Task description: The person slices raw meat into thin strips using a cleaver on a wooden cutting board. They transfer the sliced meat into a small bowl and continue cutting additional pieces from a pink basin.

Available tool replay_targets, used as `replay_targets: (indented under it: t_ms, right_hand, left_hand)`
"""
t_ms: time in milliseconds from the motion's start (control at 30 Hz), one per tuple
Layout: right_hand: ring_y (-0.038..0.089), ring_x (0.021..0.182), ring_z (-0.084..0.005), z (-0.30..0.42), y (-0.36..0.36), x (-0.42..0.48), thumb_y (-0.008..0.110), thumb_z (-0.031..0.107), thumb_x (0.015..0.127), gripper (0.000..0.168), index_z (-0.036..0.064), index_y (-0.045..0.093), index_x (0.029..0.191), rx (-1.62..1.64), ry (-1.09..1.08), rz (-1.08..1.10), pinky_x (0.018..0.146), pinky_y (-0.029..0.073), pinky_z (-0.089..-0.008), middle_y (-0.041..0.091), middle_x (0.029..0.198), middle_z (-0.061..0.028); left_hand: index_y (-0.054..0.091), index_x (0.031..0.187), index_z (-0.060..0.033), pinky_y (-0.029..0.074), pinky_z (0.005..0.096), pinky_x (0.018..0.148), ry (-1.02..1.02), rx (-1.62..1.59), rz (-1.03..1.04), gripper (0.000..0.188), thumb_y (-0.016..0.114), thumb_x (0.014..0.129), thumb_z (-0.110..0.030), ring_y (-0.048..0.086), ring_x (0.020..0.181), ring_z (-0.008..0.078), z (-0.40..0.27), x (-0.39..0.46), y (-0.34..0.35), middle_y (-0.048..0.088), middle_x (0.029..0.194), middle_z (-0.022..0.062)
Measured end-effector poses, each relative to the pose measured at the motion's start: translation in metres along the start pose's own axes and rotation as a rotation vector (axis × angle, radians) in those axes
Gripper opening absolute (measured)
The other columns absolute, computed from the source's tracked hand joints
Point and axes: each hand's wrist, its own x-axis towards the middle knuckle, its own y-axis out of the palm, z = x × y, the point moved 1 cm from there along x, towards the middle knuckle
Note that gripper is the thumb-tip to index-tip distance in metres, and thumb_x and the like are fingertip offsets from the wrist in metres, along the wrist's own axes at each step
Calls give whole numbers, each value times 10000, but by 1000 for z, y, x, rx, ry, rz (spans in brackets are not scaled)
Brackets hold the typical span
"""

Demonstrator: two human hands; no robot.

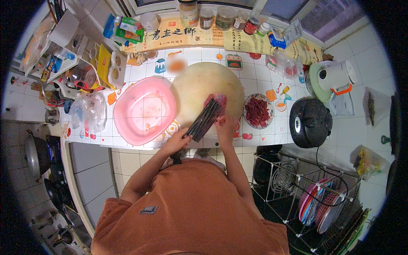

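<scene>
A large round cutting board (204, 76) lies in the middle of the counter. On its lower right part rests a piece of raw red meat (220, 99), partly covered by a dark, broad-bladed kitchen knife (204, 119). My left hand (178, 140) grips the knife's handle at the board's near edge. Bent over the near end of the meat, my right hand (224, 125) presses against it, with fingertips close to the blade. Cut pieces of red meat (258, 111) fill a patterned plate (272, 113) right of the board. A wet pink plastic basin (121, 118) stands to the left.
Jars (225, 19) and packets line the window side. A black appliance (307, 122) and a white electric kettle (334, 76) stand right; a plastic bag (87, 111) and a storage rack (83, 57) are left. Below right is a wire rack (275, 185); a wok (36, 156) sits far left.
</scene>
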Motion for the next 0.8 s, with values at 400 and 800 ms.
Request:
replay_targets:
  t_ms: [400, 800]
  right_hand:
    - [577, 878, -299, -3, -11, 4, 727, 171, 729, 134, 84, 673, 816, 120, 290, 51, 781, 427, -455, 660, 828, -74]
    - [553, 936, -307, -107, -54, -40, 675, 209, 821, 108, 109, 688, 861, -52, 363, -27, 785, 424, -478, 660, 867, -61]
  left_hand:
    - [493, 1026, -63, 361, 229, 454, -14, -109, 57, 132, 529, 968, -176, 438, 515, 70, -3, 25, 4, 475, 652, -13]
    - [508, 945, -57, 361, 226, 448, -57, -234, -115, 95, 536, 964, -147, 433, 499, 59, -3, -10, -3, 486, 650, -18]
